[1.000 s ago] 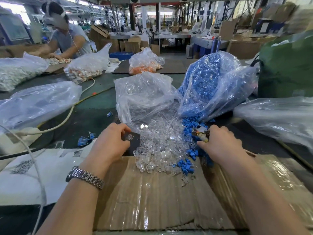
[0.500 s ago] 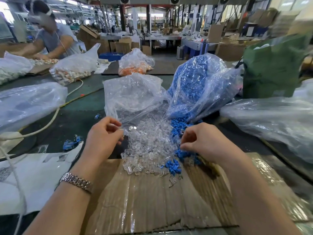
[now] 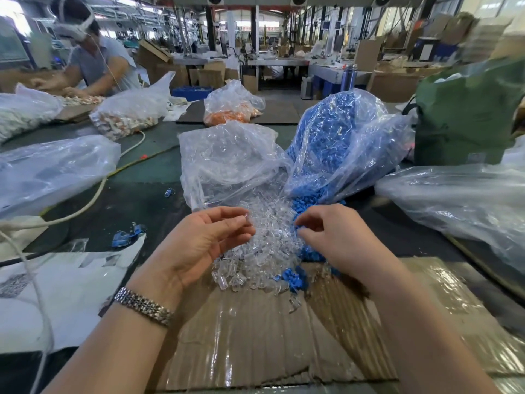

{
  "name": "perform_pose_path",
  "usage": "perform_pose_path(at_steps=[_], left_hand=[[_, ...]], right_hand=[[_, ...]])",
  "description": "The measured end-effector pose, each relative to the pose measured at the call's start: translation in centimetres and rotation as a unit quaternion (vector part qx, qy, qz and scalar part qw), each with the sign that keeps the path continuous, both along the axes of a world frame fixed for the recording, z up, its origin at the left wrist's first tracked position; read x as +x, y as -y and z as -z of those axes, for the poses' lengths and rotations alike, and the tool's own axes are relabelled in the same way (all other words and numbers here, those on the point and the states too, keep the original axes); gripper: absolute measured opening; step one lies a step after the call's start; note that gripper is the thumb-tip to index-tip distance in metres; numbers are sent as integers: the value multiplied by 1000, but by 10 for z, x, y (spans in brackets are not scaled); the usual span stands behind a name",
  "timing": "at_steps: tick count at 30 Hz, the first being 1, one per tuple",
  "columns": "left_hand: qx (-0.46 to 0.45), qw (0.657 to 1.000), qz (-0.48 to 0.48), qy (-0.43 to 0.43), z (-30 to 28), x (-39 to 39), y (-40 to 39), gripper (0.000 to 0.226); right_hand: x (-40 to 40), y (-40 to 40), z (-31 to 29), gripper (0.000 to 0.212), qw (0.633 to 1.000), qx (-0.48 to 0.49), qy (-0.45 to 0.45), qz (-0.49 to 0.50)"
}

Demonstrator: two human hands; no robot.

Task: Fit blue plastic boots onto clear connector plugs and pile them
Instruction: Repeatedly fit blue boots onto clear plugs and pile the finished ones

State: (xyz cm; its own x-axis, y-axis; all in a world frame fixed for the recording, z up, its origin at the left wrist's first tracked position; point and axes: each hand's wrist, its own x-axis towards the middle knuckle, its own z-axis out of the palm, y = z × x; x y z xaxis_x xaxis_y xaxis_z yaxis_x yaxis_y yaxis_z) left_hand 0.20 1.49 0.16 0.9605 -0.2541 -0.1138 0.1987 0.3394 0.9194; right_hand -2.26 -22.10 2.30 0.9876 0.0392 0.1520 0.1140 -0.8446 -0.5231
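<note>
Pinching one clear connector plug (image 3: 246, 218) in left hand (image 3: 199, 245), right hand (image 3: 335, 237) fingers curling over uncountable heaped blue boots (image 3: 305, 204).

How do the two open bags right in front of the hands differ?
The clear-plug bag lies slumped and looks transparent; the blue-boot bag stands taller and bulges with blue. The clear-plug bag spills clear parts nearer the left hand; the blue-boot bag spills blue ones by the right hand. Both are thin plastic, mouths open onto the cardboard.
</note>
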Motion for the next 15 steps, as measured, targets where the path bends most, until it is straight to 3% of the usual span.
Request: perform_pose_path(at_steps=[3,6,9,15], left_hand=[[9,1000,29,-2,0,-5,4,23],[16,999,47,0,-2,-8,10,26],[14,998,60,2,-5,-12,13,26],[26,996,80,7,-7,-14,16,29]], right_hand=[[0,-5,-2,12,979,201,1,-35],[-2,-9,-4,12,949,307,6,-75],[-4,-14,-5,6,941,321,13,-108],[-5,-23,1,10,958,255,28,-130]])
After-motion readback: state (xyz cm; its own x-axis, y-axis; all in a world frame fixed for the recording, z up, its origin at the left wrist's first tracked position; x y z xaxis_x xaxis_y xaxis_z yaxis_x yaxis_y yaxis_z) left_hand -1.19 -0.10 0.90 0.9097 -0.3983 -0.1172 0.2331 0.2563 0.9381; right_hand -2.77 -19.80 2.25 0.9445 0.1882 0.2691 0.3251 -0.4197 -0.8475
